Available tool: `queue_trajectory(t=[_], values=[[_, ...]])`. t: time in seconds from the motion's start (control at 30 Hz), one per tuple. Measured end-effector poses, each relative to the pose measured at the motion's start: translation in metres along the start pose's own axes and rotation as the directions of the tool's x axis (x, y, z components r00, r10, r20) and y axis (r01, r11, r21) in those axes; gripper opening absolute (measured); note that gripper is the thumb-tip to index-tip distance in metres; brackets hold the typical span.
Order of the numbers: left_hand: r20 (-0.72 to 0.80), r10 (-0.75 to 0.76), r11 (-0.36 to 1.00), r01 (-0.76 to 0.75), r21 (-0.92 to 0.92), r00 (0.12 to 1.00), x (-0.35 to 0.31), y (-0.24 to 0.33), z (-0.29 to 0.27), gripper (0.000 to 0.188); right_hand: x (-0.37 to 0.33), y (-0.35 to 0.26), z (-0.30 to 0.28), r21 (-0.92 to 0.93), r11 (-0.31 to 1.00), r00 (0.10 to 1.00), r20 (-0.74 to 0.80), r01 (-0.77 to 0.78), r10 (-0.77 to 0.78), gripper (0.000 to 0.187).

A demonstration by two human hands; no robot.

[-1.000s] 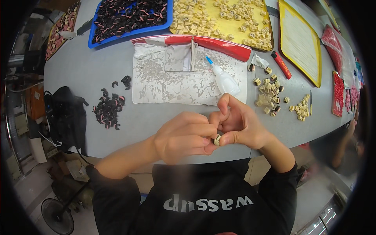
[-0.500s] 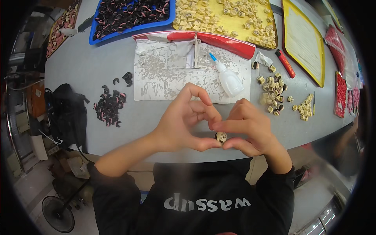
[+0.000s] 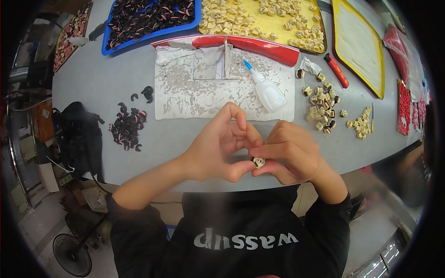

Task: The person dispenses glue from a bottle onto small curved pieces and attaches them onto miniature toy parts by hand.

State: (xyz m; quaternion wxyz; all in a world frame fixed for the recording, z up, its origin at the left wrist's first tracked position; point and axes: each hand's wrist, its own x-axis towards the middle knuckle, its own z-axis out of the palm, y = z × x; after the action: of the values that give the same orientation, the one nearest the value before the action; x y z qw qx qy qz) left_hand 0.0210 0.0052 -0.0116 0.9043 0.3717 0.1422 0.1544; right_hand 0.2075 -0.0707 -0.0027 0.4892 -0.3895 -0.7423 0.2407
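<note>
Between the fingertips of both hands, near the table's front edge, is a small cream piece with a black edge [image 3: 259, 162]. My left hand [image 3: 215, 150] pinches it from the left with thumb and finger. From the right, the thumb and forefinger of my right hand [image 3: 295, 150] close on it; the fingertips cover part of it. Beyond the hands a white squeeze bottle with a blue tip [image 3: 270, 95] lies on a stained white sheet [image 3: 178, 104]. To the left is a pile of black and pink curved pieces [image 3: 127, 127]. Cream and black-edged pieces [image 3: 323, 105] are heaped at the right.
A blue tray [image 3: 105, 44] of black curved pieces and a yellow tray [image 3: 282, 38] of cream pieces stand at the back. A red lighter-shaped object [image 3: 337, 70], a yellow-rimmed tray [image 3: 359, 46] and small cream bits [image 3: 360, 124] are at right. A black bag [image 3: 79, 141] sits left.
Both hands, still pinching the small cream piece, have shifted slightly. The piece has turned a little and moved up and left, and my left thumb has bent. The view has shifted slightly.
</note>
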Motion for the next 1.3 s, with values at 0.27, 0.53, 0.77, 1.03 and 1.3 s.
queue_trajectory(t=[0.27, 0.53, 0.77, 1.03, 1.3], values=[[-0.038, -0.023, 1.000, 0.022, -0.021, 0.999, 0.001, 0.000, 0.004, 0.052, 0.001, 0.000, 0.005, -0.052, 0.999, 1.000, -0.023, 0.016, -0.017, 0.032], [-0.049, -0.037, 0.999, 0.036, -0.017, 0.998, 0.002, 0.001, 0.005, 0.051, -0.002, 0.002, 0.008, -0.115, 0.990, 0.995, -0.044, 0.080, -0.086, 0.034], [-0.088, 0.118, 0.991, -0.113, 0.066, 0.989, 0.003, -0.006, 0.005, 0.056, 0.001, 0.003, 0.001, -0.085, 0.996, 0.999, 0.034, 0.040, -0.037, 0.038], [0.170, 0.736, 0.362, -0.593, 0.719, 0.656, 0.003, -0.012, -0.002, 0.068, -0.002, 0.002, 0.003, 0.320, 0.933, 0.983, -0.025, -0.164, 0.182, 0.036], [0.274, 0.769, 0.143, -0.574, 0.806, 0.577, 0.001, -0.011, -0.001, 0.063, -0.003, 0.000, 0.007, 0.405, 0.888, 0.970, -0.009, -0.218, 0.243, 0.035]])
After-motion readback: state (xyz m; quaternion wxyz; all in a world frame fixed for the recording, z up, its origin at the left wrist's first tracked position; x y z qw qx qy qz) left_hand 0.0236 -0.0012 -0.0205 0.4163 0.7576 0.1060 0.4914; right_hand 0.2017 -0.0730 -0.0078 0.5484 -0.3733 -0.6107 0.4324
